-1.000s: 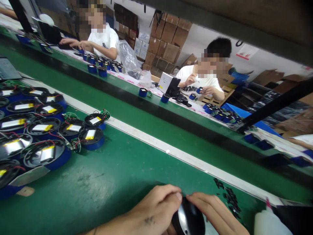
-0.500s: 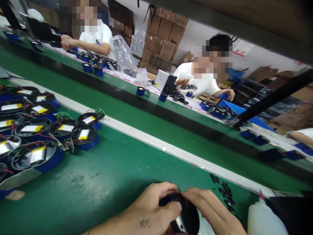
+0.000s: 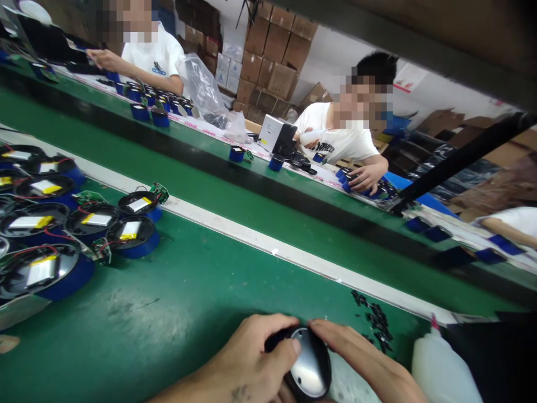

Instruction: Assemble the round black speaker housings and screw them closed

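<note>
At the bottom edge of the view, my left hand (image 3: 247, 364) and my right hand (image 3: 361, 358) both grip a round black housing with a shiny silver face (image 3: 308, 366). My left thumb presses on its upper rim, and my right fingers curl along its right side. The housing is just above the green mat (image 3: 176, 313). A pile of small black parts (image 3: 375, 319) lies just beyond my right hand.
Several blue round housings with batteries and red wires (image 3: 54, 224) crowd the mat at left. A white squeeze bottle (image 3: 440, 369) stands at right. Beyond the conveyor, two people in white shirts (image 3: 339, 140) work at a bench with more blue units (image 3: 146, 103).
The view has shifted left and slightly down. The black housing has turned in my hands, its silver face showing more. The far person's hand has reached down to the blue units.
</note>
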Demonstrator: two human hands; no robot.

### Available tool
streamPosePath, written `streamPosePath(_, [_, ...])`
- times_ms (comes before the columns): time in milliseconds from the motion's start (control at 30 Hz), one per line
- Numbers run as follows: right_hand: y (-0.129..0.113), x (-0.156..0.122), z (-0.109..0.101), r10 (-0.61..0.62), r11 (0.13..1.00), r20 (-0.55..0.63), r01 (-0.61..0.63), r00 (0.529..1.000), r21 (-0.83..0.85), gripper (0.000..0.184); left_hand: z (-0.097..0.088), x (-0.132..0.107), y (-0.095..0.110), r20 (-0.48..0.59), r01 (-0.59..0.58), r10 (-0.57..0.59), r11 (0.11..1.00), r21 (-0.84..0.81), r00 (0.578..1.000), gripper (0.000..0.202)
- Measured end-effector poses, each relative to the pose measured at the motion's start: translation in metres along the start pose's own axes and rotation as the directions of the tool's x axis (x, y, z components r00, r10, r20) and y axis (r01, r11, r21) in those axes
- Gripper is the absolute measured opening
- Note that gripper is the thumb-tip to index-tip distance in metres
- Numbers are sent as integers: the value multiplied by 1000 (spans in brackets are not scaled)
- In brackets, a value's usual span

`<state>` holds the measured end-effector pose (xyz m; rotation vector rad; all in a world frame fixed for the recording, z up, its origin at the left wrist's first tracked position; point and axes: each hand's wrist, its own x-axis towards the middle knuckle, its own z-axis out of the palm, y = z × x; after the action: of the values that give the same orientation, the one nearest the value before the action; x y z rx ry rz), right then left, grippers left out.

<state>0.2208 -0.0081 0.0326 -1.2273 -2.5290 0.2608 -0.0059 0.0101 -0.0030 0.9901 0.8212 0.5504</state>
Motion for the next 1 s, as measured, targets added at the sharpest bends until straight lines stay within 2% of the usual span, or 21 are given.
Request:
streamPosePath(133, [-7,9,-7,-8,1000,29,8,1000,29,59,2,0,-3,-19,17,-18,999,-52,1000,65])
streamPosePath(300, [-15,15,-12,-5,996,44,2,999,86,55,3,2,-2,17,36,-34,990,-135,999,83])
streamPosePath(667, [-30,30,-23,-16,994,6,16,1000,107,60,0,4,-6,13,13,-10,982,-190,1000,83])
streamPosePath(800, [-22,22,-18,-9,997,23,8,1000,74,64,1,4,-4,20,16,-12,983,-183,1000,79])
streamPosePath(1000, [-12,10,-10,-6,992,71,-3,997,129,58,2,2,-3,19,12,-9,990,-140,1000,81])
